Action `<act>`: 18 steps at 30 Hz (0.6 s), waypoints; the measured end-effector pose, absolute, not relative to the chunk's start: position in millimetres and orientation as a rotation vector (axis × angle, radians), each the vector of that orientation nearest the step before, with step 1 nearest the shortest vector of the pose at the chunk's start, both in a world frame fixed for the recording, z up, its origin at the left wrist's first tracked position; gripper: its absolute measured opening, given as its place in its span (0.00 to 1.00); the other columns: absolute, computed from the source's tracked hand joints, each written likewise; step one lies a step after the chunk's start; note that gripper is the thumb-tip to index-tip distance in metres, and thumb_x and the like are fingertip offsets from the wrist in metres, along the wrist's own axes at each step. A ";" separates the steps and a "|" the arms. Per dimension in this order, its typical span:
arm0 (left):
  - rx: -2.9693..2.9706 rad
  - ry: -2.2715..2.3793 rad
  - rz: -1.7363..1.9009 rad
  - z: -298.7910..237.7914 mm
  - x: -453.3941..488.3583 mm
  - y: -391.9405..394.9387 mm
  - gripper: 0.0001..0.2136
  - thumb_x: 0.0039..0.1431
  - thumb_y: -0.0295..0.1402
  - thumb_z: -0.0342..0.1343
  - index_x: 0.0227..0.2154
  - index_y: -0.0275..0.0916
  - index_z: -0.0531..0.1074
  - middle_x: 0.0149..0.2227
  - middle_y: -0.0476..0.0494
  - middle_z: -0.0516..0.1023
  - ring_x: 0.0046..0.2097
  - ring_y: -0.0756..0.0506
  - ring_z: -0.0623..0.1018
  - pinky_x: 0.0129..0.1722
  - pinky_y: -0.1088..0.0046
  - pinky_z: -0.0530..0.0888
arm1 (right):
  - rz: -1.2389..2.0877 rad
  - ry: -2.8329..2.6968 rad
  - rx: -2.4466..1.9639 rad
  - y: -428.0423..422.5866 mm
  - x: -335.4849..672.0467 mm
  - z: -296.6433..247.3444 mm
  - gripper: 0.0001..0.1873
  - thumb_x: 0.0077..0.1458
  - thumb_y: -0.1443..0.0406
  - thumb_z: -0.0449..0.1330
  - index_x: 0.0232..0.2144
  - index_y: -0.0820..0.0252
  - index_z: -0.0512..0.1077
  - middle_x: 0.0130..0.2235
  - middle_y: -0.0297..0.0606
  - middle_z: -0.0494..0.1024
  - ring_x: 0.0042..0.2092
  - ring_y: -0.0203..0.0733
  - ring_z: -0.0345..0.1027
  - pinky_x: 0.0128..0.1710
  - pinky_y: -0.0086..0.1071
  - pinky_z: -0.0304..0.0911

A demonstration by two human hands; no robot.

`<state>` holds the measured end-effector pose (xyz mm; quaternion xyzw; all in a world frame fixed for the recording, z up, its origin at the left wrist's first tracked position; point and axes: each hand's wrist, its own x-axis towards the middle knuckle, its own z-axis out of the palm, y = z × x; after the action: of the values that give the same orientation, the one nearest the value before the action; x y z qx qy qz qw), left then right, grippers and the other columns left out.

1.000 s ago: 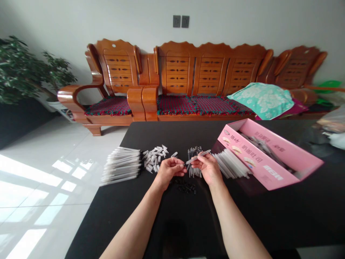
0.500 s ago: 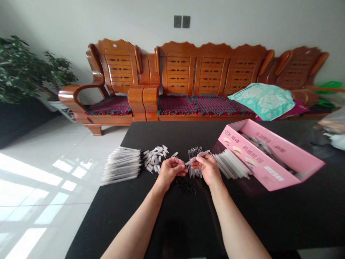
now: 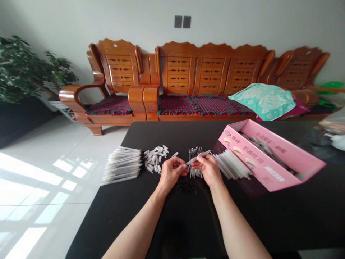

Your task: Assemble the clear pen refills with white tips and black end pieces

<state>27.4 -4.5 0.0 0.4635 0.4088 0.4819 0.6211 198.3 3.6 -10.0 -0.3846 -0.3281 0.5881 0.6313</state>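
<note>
Pen tube (image 3: 192, 160): held above the desk (image 3: 283, 219), left of the pink box (image 3: 257, 162).
Right hand (image 3: 209, 168): clamped on the tube's right part.
Left hand (image 3: 172, 171): pinched on its left tip; finer detail cannot be told.
Clear tubes (image 3: 231, 165): laid just left of the box.
White caps (image 3: 155, 158): scattered well left of the box.

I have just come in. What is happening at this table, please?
A person's right hand holds a slanted, translucent tube, with the left hand at its left end; whether that hand grips it is unclear. On the black table lie more tubes by the pink box, short white pieces and small black pieces.
</note>
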 end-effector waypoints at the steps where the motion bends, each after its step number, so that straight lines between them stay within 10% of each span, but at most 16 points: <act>1: 1.071 0.949 1.096 0.5 26.7 -4.1 0.18 0.47 0.43 0.67 0.32 0.33 0.72 0.26 0.42 0.79 0.29 0.45 0.81 0.27 0.74 0.78 | 1.344 -0.747 -0.878 3.9 198.4 -10.4 0.16 0.42 0.63 0.72 0.31 0.60 0.70 0.26 0.37 0.82 0.25 0.42 0.78 0.23 0.29 0.74; 7: 1.185 1.053 0.963 -4.2 21.9 -1.5 0.24 0.57 0.53 0.55 0.28 0.31 0.73 0.21 0.44 0.74 0.18 0.51 0.73 0.11 0.82 0.63 | 1.331 -0.747 -0.866 4.4 198.6 -12.4 0.16 0.43 0.63 0.72 0.31 0.60 0.70 0.27 0.38 0.83 0.25 0.43 0.78 0.24 0.31 0.75; 18: 1.164 1.044 1.050 -2.9 23.7 -1.4 0.17 0.48 0.44 0.66 0.30 0.34 0.72 0.20 0.50 0.73 0.17 0.53 0.71 0.12 0.82 0.64 | 1.333 -0.746 -0.870 3.4 197.8 -9.2 0.16 0.43 0.63 0.72 0.31 0.60 0.70 0.26 0.37 0.82 0.25 0.42 0.78 0.24 0.30 0.74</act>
<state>23.7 -1.4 -2.9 0.4998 0.4482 0.4508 0.5883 197.8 3.4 -9.2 -0.3810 -0.3269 0.5841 0.6379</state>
